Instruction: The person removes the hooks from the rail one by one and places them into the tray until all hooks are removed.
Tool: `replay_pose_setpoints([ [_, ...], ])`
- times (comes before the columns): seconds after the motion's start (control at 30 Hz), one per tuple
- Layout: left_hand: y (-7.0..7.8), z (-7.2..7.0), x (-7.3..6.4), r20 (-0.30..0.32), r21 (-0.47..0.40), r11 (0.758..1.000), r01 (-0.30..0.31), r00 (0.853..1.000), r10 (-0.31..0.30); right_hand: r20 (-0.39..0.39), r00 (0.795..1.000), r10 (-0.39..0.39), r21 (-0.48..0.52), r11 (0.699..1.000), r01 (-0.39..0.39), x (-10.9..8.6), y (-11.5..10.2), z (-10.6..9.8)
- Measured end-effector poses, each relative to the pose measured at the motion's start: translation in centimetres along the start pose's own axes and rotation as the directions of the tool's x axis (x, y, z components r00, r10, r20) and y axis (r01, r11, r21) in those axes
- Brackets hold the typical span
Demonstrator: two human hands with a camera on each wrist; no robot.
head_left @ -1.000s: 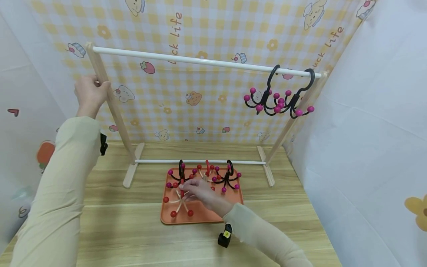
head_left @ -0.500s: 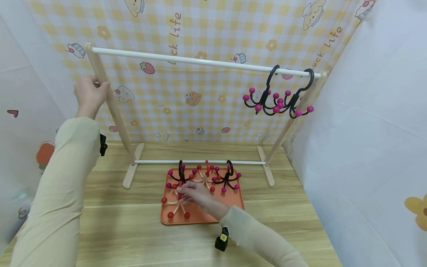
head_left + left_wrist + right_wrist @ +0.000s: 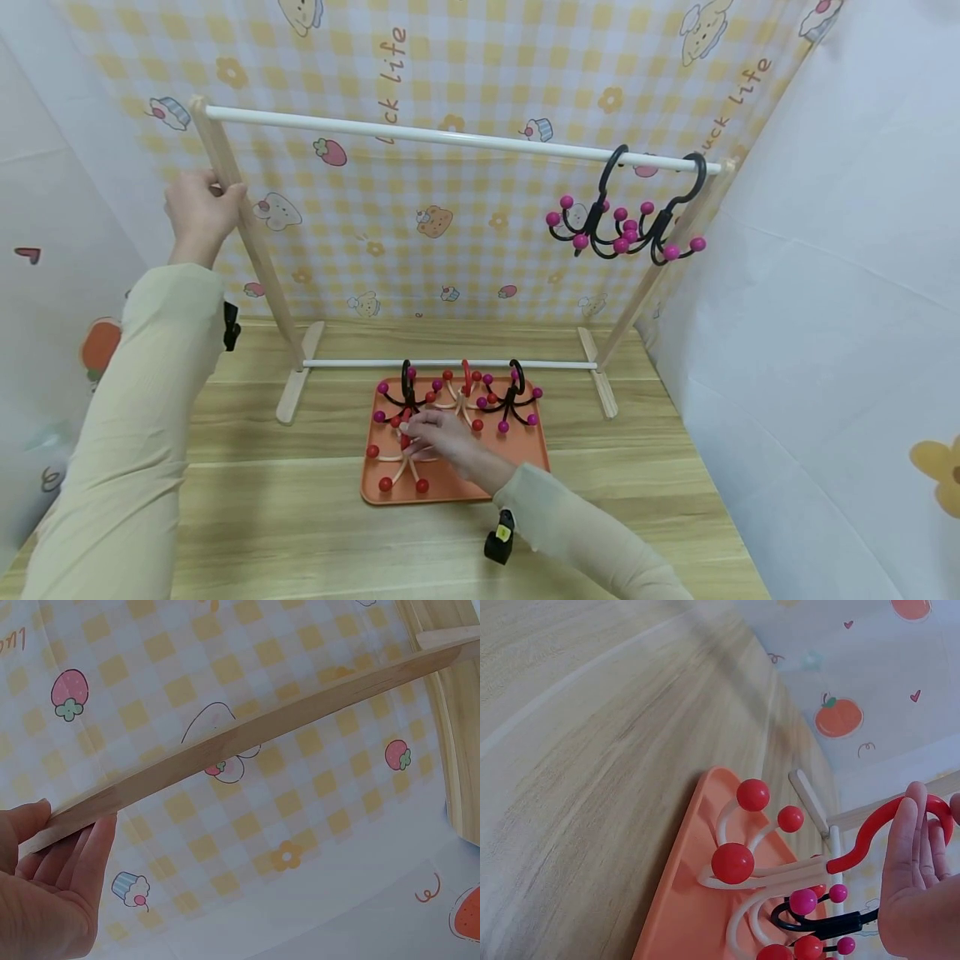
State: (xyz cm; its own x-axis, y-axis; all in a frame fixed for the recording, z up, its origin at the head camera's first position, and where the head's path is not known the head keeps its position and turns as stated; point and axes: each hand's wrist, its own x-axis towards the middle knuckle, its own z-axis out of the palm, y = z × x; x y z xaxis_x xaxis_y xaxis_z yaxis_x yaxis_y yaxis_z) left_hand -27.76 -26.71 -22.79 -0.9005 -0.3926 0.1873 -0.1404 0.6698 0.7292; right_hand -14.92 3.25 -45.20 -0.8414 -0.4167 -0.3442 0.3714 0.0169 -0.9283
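Observation:
My left hand (image 3: 198,208) grips the upper part of the rack's left wooden post (image 3: 262,258), fingers and thumb around it in the left wrist view (image 3: 56,892). Over the orange tray (image 3: 517,454), my right hand (image 3: 450,442) pinches the red hook of a multi-arm hanger (image 3: 862,836). This hanger has cream arms tipped with red balls and stands with its hook up at the tray's left front. Behind it in the tray are a black hanger (image 3: 409,398) with pink balls, another cream one with a red hook (image 3: 467,379), and a second black one (image 3: 512,398).
Two black hangers (image 3: 595,218) with pink balls hang at the right end of the rack's white top rod (image 3: 420,133). A lower white rod (image 3: 352,362) runs just behind the tray. Patterned cloth (image 3: 450,275) backs the wooden tabletop (image 3: 285,525).
My right hand has shifted slightly left, and the cream hanger it holds has moved a little left and toward the front. The left hand stays on the post.

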Motion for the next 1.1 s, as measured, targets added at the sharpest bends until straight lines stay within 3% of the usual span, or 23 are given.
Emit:
replay_pose_setpoints([
  [0.27, 0.0, -0.1, -0.1, -0.004, 0.014, 1.000, -0.009, 1.000, 0.009, -0.011, 1.000, -0.001, -0.081, 0.997, 0.000, -0.5, -1.1, -0.4],
  [0.53, 0.0, -0.1, 0.0, 0.005, 0.007, 1.000, 0.007, 1.000, -0.007, -0.022, 1.000, -0.014, -0.131, 0.991, 0.011, -0.1, -2.2, -2.1],
  [0.93, -0.1, 0.0, 0.0, -0.001, 0.007, 1.000, -0.001, 1.000, 0.001, -0.053, 0.992, -0.115, -0.227, 0.969, 0.100, -0.1, -8.3, -5.7],
  [1.1, 0.0, 0.0, 0.0, 0.004, 0.002, 1.000, 0.008, 1.000, -0.008, -0.078, 0.984, -0.162, -0.211, 0.967, 0.142, -0.5, -11.3, -6.6],
])
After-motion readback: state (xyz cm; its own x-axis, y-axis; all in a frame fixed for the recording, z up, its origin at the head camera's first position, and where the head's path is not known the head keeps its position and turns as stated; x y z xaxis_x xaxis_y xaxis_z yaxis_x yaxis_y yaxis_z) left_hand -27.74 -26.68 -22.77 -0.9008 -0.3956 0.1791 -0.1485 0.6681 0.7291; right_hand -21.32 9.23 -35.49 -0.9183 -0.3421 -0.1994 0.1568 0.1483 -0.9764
